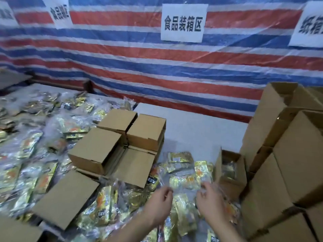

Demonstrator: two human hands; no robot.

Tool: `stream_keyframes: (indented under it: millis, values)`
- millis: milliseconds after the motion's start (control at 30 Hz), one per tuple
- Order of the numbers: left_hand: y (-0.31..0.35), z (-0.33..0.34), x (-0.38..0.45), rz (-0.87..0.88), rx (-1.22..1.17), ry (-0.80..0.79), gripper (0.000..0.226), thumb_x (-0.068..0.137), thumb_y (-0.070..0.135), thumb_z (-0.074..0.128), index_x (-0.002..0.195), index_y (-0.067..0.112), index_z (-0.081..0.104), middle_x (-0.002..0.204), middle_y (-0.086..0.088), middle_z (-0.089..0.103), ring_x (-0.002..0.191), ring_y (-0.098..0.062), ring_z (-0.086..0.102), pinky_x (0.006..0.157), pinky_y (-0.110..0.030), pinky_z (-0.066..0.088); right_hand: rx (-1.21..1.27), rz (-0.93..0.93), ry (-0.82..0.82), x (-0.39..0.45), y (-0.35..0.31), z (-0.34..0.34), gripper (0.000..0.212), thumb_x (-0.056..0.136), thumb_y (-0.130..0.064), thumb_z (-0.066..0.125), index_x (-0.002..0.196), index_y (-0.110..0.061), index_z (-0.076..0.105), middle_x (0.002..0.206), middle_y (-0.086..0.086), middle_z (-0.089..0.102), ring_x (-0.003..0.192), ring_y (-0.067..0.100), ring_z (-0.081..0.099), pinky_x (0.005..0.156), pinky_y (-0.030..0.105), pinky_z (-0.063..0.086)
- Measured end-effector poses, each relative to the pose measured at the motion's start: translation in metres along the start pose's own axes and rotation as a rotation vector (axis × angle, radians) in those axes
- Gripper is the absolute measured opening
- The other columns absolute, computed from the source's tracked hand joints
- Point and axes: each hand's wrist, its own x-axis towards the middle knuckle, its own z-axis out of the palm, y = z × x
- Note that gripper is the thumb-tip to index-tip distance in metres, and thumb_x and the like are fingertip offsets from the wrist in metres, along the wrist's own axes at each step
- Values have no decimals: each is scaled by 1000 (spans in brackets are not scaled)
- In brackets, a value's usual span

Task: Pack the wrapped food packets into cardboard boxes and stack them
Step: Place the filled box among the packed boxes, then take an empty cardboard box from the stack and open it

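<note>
While both your hands sit over the loose pile, you're holding one clear-wrapped packet bundle (185,179) up by its plastic: left hand (160,200) pinches the wrap at the near-left corner, right hand (208,198) pinches the near-right side. Two-corner hold makes sense, since the wrap is floppy and the gold packets inside would sag off a single pinch.

Target looks like the open box (230,170) just right of the bundle, flap up, mouth facing you, gold packets already inside. It's parked against the tall box stack (279,154) on the right, probably so it doesn't slide when you push packets in.

More packets (26,154) are spread across the table's left side, with closed boxes (120,137) grouped in the middle. Judging by that, packing is well short of done.

Next move, my guess: swing the bundle right and feed it in edge first. Risk is the loose plastic snagging on the flap.
</note>
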Motion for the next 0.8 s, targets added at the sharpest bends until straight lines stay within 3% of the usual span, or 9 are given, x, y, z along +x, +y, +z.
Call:
stream_keyframes:
  millis: [133,233,300,400,533,667,800]
  values:
    - [-20,-5,-36,-69,37,49,25,103,33,39,104,25,63,95,4,68,85,-9,63,79,-28,51,51,-2,-214,-33,-16,34,31,98,-26,51,128,-19,57,125,-1,57,111,17,58,91,32,48]
    - [-27,-5,-48,-53,97,79,24,102,32,41,97,27,63,90,10,66,79,1,59,77,-27,53,83,-17,-232,-49,-30,44,12,98,-27,52,110,-28,56,116,-3,60,99,13,60,90,34,51]
    - [-30,-14,-43,-38,133,98,21,101,31,42,94,28,62,88,12,65,76,5,57,80,-29,54,107,-12,-251,-52,-39,47,11,98,-26,53,109,-27,56,118,-1,61,99,13,60,90,33,51]
    - [-38,-62,-12,-8,277,247,23,100,33,44,117,29,60,109,9,64,95,0,59,92,-27,52,121,-56,-263,-44,-67,51,36,99,-30,51,134,-23,52,134,-4,55,117,13,54,99,30,46]
    - [-60,-160,54,0,674,481,56,99,39,44,148,13,38,149,-6,45,135,-21,45,114,-37,33,143,-185,-245,-25,-124,53,55,99,-34,49,151,-24,35,151,-10,38,138,13,38,112,31,33]
    - [-104,-223,97,-209,981,363,84,95,58,38,156,8,10,163,-17,16,150,-34,17,121,-51,15,66,-227,-249,-8,-171,67,58,97,-32,49,152,-22,33,153,-7,36,140,16,36,117,42,34]
    - [-139,-229,114,-300,948,257,93,90,64,39,156,9,3,163,-21,9,149,-41,10,119,-59,14,-11,-209,-250,-5,-194,82,58,99,-31,47,153,-20,30,156,-3,32,141,17,34,118,37,30]
